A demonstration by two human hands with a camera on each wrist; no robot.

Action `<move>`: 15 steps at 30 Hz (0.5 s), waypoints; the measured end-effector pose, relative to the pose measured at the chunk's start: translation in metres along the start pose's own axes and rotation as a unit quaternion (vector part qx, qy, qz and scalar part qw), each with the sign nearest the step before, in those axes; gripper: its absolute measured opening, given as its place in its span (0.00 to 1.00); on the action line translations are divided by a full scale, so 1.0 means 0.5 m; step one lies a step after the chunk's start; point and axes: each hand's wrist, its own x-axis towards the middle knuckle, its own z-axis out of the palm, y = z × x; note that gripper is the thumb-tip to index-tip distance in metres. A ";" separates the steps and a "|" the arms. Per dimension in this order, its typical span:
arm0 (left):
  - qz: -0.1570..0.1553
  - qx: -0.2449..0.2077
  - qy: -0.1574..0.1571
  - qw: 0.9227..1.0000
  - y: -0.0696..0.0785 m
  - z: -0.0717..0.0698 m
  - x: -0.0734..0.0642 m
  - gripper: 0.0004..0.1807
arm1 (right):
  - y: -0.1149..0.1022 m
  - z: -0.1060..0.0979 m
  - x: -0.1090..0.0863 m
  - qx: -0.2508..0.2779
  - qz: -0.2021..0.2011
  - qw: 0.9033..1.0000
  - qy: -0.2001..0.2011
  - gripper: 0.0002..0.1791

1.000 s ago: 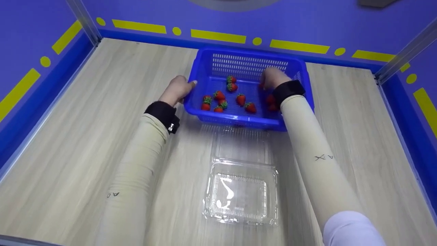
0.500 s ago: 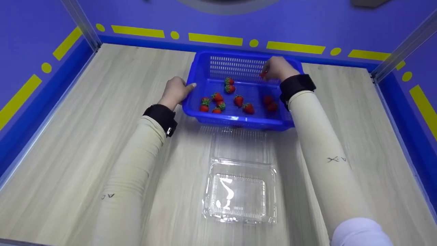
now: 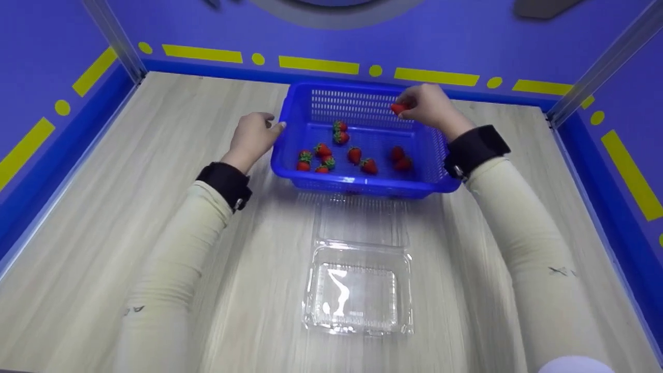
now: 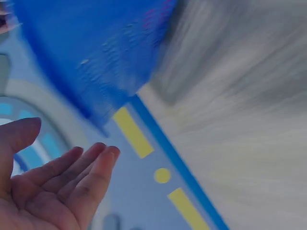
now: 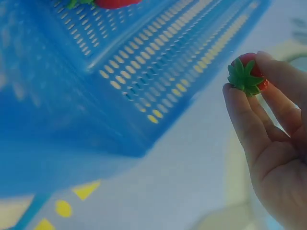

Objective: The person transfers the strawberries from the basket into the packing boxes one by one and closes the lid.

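My right hand (image 3: 430,106) pinches a red strawberry (image 3: 398,109) between thumb and fingertips, at the back right of a blue plastic basket (image 3: 362,182). The right wrist view shows green leaves on the held strawberry (image 5: 247,74), lifted clear of the basket wall. Several more strawberries (image 3: 354,155) lie scattered on the basket's floor. At the basket's left rim is my left hand (image 3: 254,135). In the left wrist view its fingers (image 4: 91,179) are loosely extended, holding nothing and apart from the basket.
An open clear plastic clamshell box (image 3: 357,250) lies in front of the basket, its far half (image 3: 362,228) reaching toward the basket. Blue panels (image 3: 321,41) with yellow marks enclose the wooden tabletop (image 3: 207,119) on the back and sides.
My right hand has risen from inside the basket with a strawberry, then shifted slightly outward. My left hand has let go of the basket's left rim and drawn slightly left.
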 end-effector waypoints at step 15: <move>0.081 -0.052 -0.098 0.991 0.041 -0.026 -0.191 0.21 | -0.075 0.001 -0.195 0.014 -0.143 0.987 0.069 0.13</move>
